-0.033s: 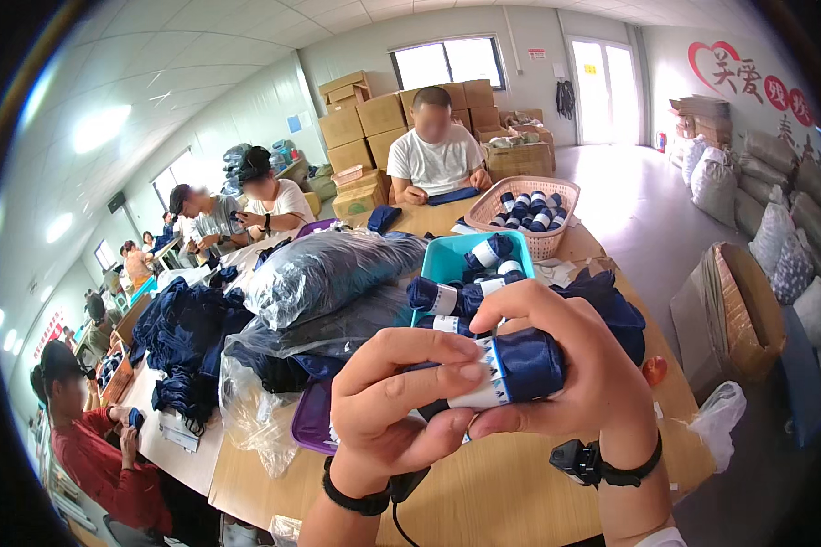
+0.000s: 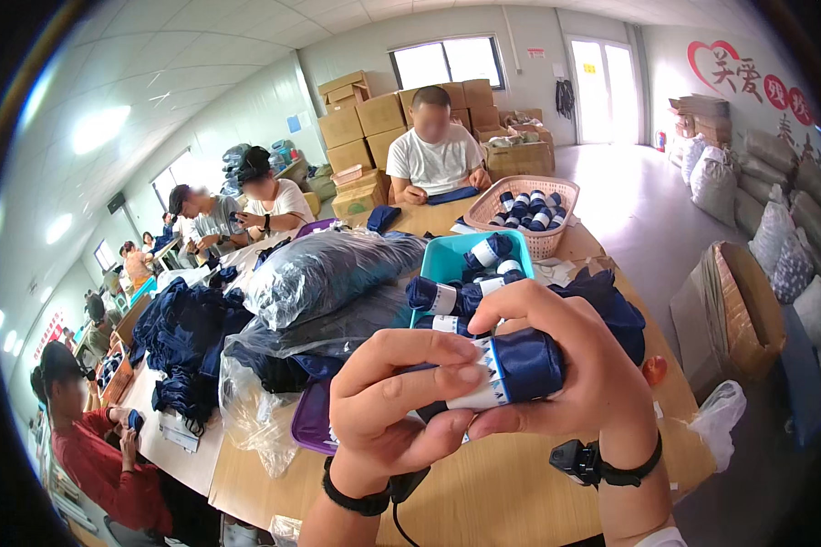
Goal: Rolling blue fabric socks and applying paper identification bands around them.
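Note:
Both hands hold one rolled navy fabric bundle [image 2: 531, 363] up in front of me, above the table. A white paper band with blue markings [image 2: 483, 387] wraps around its middle. My left hand [image 2: 401, 392] grips the banded end, fingers over the top and thumb below. My right hand [image 2: 584, 374] curls around the navy end, index finger arched over it and thumb beneath. Just beyond the hands stands a turquoise basket [image 2: 440, 253] holding several similar rolls [image 2: 433, 295]. A purple tray [image 2: 310, 421] sits partly hidden behind my left hand.
A pink basket [image 2: 549, 239] of banded rolls stands at the far right of the table. Clear plastic bags [image 2: 324, 273] and heaped navy cloth [image 2: 187, 333] lie left. A red round object [image 2: 654, 369] sits right. Co-workers [image 2: 433, 150] sit around the table.

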Demonstrator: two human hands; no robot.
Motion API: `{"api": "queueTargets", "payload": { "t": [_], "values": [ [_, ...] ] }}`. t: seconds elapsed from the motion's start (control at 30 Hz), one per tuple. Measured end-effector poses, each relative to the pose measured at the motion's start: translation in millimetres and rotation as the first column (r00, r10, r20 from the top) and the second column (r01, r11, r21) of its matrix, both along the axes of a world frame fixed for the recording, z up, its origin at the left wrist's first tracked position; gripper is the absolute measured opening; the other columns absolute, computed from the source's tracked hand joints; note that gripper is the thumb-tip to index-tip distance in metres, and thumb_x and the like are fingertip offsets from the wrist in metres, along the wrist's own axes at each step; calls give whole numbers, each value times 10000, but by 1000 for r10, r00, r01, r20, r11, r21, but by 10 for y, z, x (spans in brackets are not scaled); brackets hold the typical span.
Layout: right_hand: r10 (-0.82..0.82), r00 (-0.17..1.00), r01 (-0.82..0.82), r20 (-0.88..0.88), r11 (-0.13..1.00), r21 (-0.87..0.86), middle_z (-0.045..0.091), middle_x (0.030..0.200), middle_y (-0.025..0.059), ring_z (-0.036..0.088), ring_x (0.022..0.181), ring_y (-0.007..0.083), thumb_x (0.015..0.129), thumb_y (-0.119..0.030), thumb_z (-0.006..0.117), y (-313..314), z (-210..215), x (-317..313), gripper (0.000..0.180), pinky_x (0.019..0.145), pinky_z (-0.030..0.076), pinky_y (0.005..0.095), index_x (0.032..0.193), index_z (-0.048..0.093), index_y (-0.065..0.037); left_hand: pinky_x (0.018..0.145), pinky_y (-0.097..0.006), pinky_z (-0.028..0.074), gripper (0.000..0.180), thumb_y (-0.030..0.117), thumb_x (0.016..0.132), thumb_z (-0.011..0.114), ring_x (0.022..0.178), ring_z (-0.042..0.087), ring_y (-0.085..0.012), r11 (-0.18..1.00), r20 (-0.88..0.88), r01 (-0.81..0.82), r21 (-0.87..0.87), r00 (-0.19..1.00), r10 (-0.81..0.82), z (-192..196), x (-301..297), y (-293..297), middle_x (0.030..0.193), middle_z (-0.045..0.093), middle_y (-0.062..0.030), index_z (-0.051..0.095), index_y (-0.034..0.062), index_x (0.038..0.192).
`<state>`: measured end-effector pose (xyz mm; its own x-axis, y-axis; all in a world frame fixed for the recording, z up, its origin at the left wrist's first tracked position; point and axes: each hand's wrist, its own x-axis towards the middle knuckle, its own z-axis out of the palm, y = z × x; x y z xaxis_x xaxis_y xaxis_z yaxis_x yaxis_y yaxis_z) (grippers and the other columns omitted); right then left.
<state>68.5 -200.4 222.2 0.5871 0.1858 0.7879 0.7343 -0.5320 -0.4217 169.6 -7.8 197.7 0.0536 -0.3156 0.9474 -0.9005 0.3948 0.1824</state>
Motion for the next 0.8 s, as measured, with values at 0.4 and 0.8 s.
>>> {"api": "queueTargets", "payload": {
  "t": [0.4, 0.8],
  "values": [
    [114, 991, -118, 71, 992, 53, 656, 834, 98, 650, 698, 309, 780, -368, 946, 23, -30, 47, 513, 657, 488, 330, 1083, 638, -90, 825, -347, 623, 228, 97, 828, 837, 943, 750, -260, 999, 10, 32, 41, 999, -33, 81, -38, 48, 1067, 725, -165, 783, -2, 1026],
    [15, 1000, -14, 16, 997, -81, 716, 943, 112, 699, 877, 379, 750, -222, 935, 100, -52, 96, 429, 750, 553, 412, 1043, 671, -55, 679, -282, 559, 255, -102, 740, 748, 758, 699, -194, 972, -146, -189, 140, 967, 209, 201, -106, 160, 891, 691, -105, 748, 26, 960]
  ]
}}
